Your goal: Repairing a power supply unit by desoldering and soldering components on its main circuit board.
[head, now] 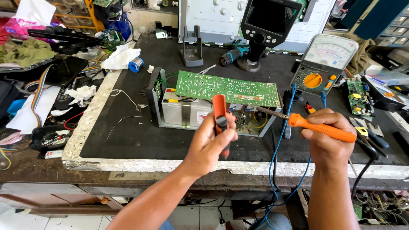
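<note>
Closed around a red-handled tool (220, 115), held upright: the left hand (211, 142), raised in front of the grey metal case (183, 113). Just beyond and above, a green circuit board (228, 88), propped on that case, long axis running left to right, tilted slightly down toward the right. Further right, wrapped around the orange handle of a soldering iron (317, 127): the right hand (330, 142). Iron lying nearly level, tip pointing left and up toward the board's right lower edge, close to it, contact unclear. Of the 2 hands, the right's tool nearer the board. Behind, a meter (324, 64) with 1 orange dial.
</note>
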